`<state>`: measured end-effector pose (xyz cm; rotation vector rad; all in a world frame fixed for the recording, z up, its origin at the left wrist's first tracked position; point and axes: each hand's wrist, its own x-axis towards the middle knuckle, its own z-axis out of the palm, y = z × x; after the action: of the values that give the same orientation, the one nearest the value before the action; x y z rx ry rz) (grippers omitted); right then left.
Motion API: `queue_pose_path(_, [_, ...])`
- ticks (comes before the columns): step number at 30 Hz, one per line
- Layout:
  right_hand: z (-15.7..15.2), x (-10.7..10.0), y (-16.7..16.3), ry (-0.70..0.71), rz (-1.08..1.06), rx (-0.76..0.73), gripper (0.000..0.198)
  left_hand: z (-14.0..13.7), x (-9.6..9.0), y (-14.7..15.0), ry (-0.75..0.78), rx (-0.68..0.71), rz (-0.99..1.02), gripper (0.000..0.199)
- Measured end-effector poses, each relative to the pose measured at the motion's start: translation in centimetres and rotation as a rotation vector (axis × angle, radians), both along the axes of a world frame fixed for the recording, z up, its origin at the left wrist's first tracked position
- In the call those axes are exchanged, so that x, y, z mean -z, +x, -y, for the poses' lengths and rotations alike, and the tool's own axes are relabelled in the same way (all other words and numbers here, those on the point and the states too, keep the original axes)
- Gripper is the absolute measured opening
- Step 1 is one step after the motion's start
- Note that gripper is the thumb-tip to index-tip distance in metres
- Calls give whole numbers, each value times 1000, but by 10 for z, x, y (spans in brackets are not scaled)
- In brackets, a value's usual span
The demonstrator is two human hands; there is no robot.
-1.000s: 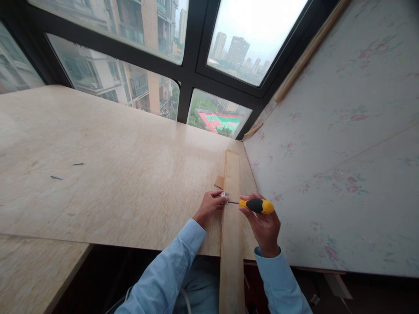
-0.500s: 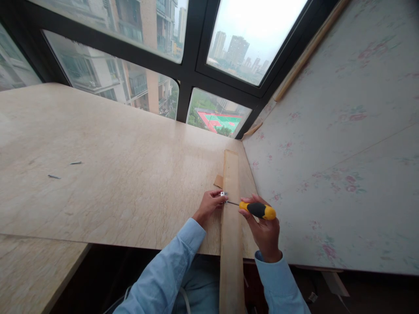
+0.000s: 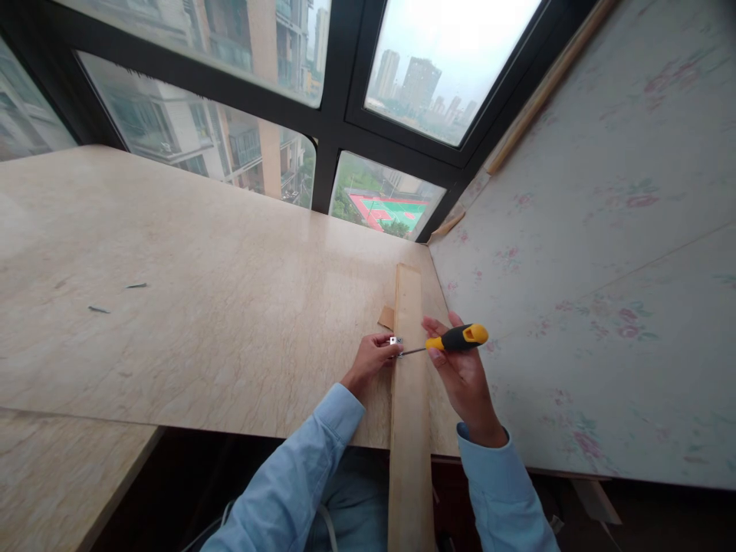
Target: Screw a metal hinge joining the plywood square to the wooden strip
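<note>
A long wooden board (image 3: 410, 429) lies on the marble-patterned ledge, its near end jutting past the front edge. At the board's left side my left hand (image 3: 372, 359) pinches a small white-and-metal bracket (image 3: 395, 340) against it. My right hand (image 3: 461, 377) grips a yellow-and-black screwdriver (image 3: 458, 338) by its handle, fingers partly spread around it. The screwdriver's shaft runs left across the board, and its tip meets the bracket near my left fingertips. Whether a screw sits at the tip is too small to tell.
A small brown scrap (image 3: 386, 317) lies left of the board. Two thin dark slivers (image 3: 136, 286) rest farther left on the marble-patterned ledge (image 3: 241, 307). Dark-framed windows (image 3: 325, 123) stand behind, and a floral-papered wall (image 3: 598, 307) closes off the right.
My right hand has turned the screwdriver, so its handle end sits higher and the fingers have shifted on it. My left hand keeps the bracket at the same place on the board.
</note>
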<state>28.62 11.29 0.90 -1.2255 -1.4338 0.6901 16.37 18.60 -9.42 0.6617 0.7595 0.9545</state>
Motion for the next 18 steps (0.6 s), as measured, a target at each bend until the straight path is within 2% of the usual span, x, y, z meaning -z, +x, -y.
queue_pose_path(3, [2,1,4,-32,111,118,52,0,-1,0,7,0,-17,37])
queue_pose_path(6, [-2,3,6,51,304,329,48,0,0,0,9,-6,-30,37])
queue_pose_path(8, [-6,5,4,109,360,389,48,0,0,0,15,-2,-26,37])
queue_pose_path(10, [-9,7,0,112,303,345,49,0,0,0,20,3,-8,37])
queue_pose_path(15, [-4,1,-11,78,-94,89,64,-1,3,1,-3,-7,29,38])
queue_pose_path(18, [3,-9,-13,94,-158,34,65,-2,3,2,-14,-11,15,38])
